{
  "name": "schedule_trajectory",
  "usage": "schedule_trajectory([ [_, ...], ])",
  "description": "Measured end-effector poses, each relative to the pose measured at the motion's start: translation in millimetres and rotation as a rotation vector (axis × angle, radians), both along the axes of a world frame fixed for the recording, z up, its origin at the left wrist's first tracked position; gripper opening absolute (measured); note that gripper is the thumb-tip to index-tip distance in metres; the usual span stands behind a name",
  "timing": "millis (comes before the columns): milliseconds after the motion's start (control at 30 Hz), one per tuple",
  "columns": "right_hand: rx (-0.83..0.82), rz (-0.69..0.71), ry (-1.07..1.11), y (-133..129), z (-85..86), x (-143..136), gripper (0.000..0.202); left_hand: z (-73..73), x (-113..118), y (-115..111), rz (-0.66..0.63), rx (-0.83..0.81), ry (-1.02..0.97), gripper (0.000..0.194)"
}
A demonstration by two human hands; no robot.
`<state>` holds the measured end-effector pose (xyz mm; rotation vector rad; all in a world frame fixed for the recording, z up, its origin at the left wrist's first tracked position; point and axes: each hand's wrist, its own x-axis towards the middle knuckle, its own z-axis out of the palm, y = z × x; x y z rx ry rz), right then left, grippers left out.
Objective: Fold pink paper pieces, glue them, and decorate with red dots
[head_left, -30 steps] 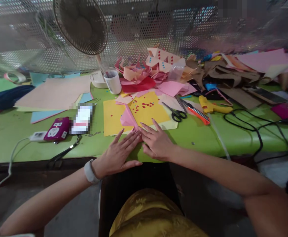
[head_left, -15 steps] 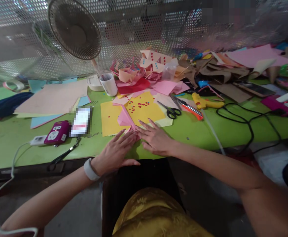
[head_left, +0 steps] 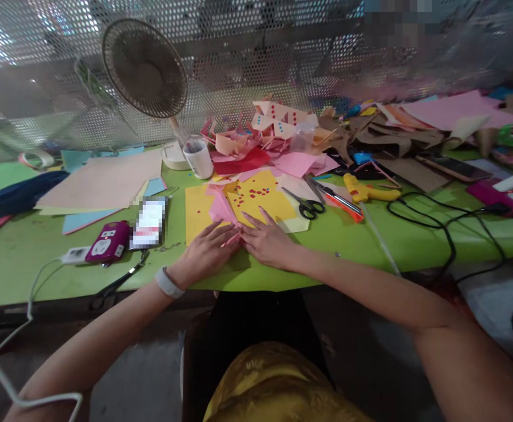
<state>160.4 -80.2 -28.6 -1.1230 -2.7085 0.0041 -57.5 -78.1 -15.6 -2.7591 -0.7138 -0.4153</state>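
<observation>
A folded piece of pink paper lies near the front of the green table, partly over yellow paper. On its near end rests my left hand, palm down with the fingers stretched out flat. My right hand lies beside it, fingers spread, its fingertips on the pink paper and the yellow sheet. The hands nearly meet and cover the near part of the pink paper. Tiny red and blue paper bits are scattered on the yellow sheet. Black-handled scissors lie just beyond my right hand.
Right of the scissors lie an orange cutter and a yellow glue gun with its cord. A white cup and a fan stand behind. Left are a phone and a purple power bank. Paper scraps are heaped at the back.
My left hand has flattened further onto the pink paper, its thumb now out of sight. The pink paper's far end has spread wider. The whole view has shifted slightly.
</observation>
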Motion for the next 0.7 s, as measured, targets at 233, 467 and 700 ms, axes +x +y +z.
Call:
schedule_trajectory([
  [233, -0.056, -0.024, -0.009, 8.1, -1.4, -2.5, 0.049, -6.2, -2.3, 0.8, 0.075, -0.087, -0.019, 0.033],
  [467, -0.059, 0.025, -0.029, 2.9, -0.2, 4.3, 0.064, -8.0, 0.6, -11.5, 0.107, -0.170, 0.037, 0.043],
  [700, -0.154, -0.009, 0.084, 11.6, -4.4, 14.5, 0.057, -1.2, 1.0, -13.8, 0.094, -0.194, 0.009, 0.040],
])
